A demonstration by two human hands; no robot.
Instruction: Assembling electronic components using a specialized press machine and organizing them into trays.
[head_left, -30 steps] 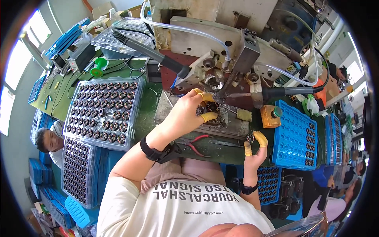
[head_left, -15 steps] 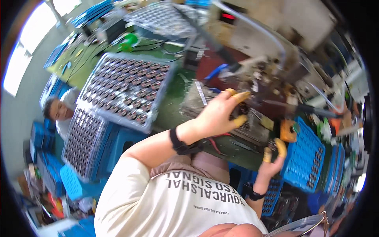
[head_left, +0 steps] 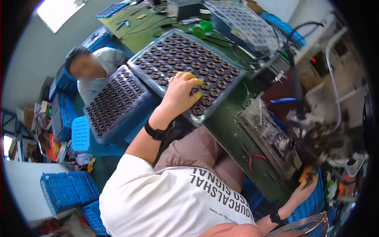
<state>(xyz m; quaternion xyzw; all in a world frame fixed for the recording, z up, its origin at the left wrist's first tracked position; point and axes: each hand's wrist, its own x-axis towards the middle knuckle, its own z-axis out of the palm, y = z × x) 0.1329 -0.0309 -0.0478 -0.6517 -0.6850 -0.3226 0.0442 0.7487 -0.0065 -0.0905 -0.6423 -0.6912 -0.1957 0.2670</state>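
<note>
My left hand (head_left: 182, 91), yellow covers on its fingertips, reaches over a clear plastic tray (head_left: 173, 32) filled with rows of small round dark-and-copper parts (head_left: 201, 71). Its thumb and forefinger are apart above the tray's near right part, and I see nothing between them. Far to the right, my right hand (head_left: 304, 191) pinches a small dark round part (head_left: 310, 177), its yellow-covered fingers closed around it. That hand is beside the worn metal work plate (head_left: 272, 138) of a bench machine and above a blue tray (head_left: 308, 209).
A second filled tray (head_left: 114, 98) sits at the left on blue crates, near a co-worker (head_left: 89, 67). Red-handled pliers (head_left: 256, 158) lie on the green bench (head_left: 225, 122). A machine arm (head_left: 298, 87) stands at the right. A green spool (head_left: 203, 28) rests behind the tray.
My left hand has moved left from the machine to the filled tray. My right hand stays at the right side, still pinching its part. The view has swung left.
</note>
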